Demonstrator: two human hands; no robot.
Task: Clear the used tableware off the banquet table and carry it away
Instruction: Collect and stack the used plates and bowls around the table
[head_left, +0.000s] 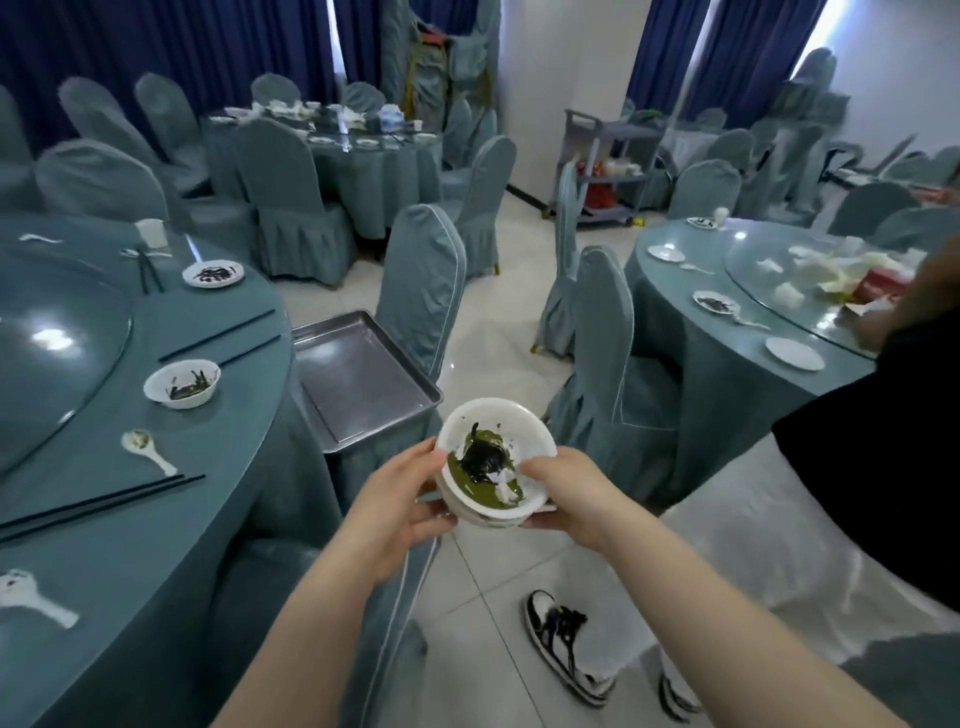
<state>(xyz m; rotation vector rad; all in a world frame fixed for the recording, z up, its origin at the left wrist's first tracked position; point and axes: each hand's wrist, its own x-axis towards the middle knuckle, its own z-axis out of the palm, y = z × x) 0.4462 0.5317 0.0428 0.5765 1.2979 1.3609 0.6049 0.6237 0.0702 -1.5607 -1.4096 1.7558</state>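
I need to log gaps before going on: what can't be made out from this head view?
- Bowl stack: how many bowls are under the top one; the left hand and right hand cover its sides.
- Far table: dishes too small and blurred to name.
- Person in black: cut off by the right edge.
- Service cart: contents blurred.

White bowl (496, 460) with green-black residue, teal tablecloth (156, 519), silver tray (363, 379), black chopsticks (93, 506), navy curtains (156, 47)
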